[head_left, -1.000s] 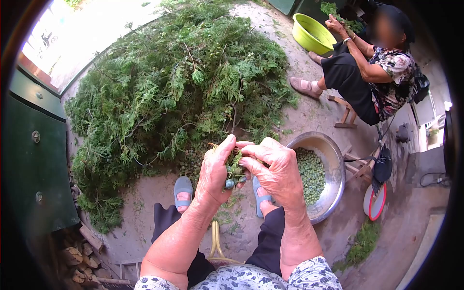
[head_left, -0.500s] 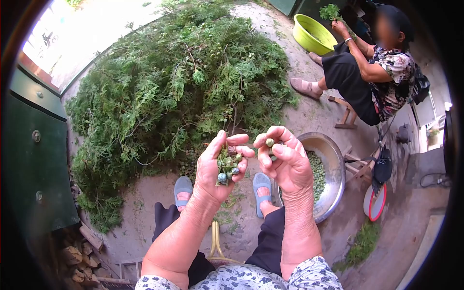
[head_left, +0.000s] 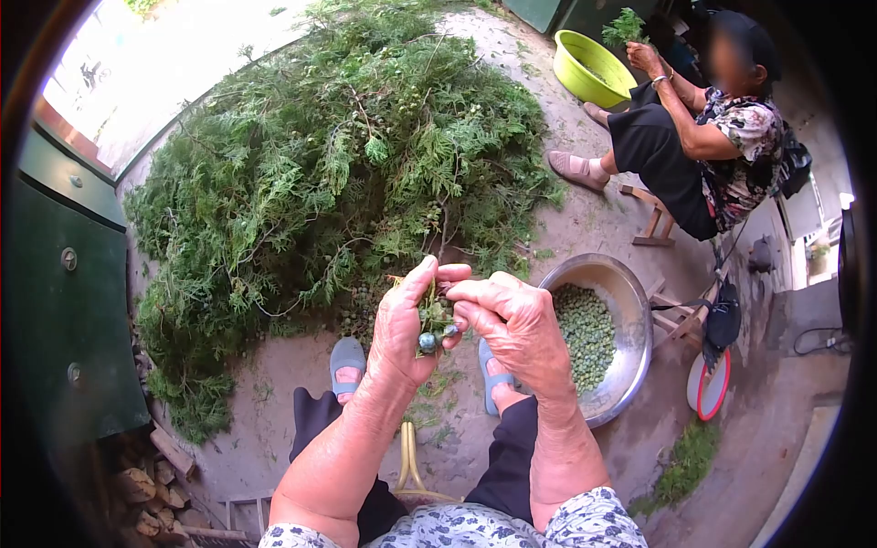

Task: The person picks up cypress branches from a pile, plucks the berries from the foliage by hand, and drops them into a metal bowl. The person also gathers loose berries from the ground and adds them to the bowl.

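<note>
My left hand is closed around a small conifer sprig with round green cones on it. One bluish cone shows at the lower edge of the palm. My right hand reaches across, its thumb and forefinger pinched against the sprig at the left fingertips. Its curled fingers hide the green cones that showed in it half a second ago. Below and right of that hand stands a metal basin holding many loose green cones.
A large heap of conifer branches lies ahead. At upper right another person sits holding a green sprig near a yellow-green tub. Green cabinets stand left, above split firewood. A red-rimmed round object lies right.
My right hand has moved left and turned, its fingers coming from beside the left hand onto the sprig. The cones in it have gone from sight. The other person's hands shifted slightly.
</note>
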